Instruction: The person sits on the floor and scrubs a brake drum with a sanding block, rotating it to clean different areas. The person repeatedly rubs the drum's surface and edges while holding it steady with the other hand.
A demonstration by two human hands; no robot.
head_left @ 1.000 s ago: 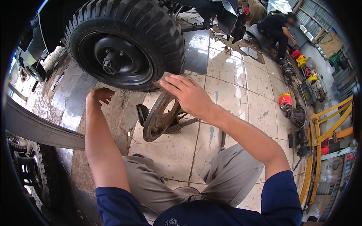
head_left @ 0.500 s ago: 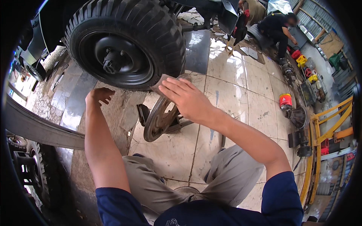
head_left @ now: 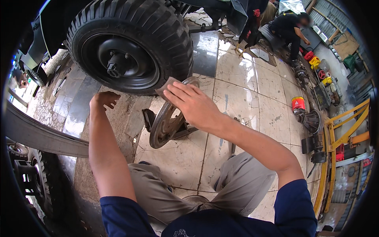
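Observation:
A round metal disc (head_left: 158,132) with a worn, rusty rim and openings in its face stands tilted on a dark metal support (head_left: 183,132) in front of me. My right hand (head_left: 195,104) lies over its upper edge. Under those nearly straight fingers is a piece of brown sandpaper (head_left: 164,87), held against the rim; the thumb is hidden. To the left of the disc my left hand (head_left: 106,99) hangs in the air, bent at the wrist. It holds nothing, and its fingers are loosely curled and apart.
A vehicle's large black tyre (head_left: 173,43) stands just beyond the disc. At right are a red tin (head_left: 298,103), greasy axle parts (head_left: 312,120) and a yellow metal frame (head_left: 329,138). A grey beam (head_left: 47,132) runs along my left. A person (head_left: 290,31) crouches at the far right.
My right hand has shifted slightly left along the rim with the sandpaper, baring more of the disc's top edge. My left hand stays where it was.

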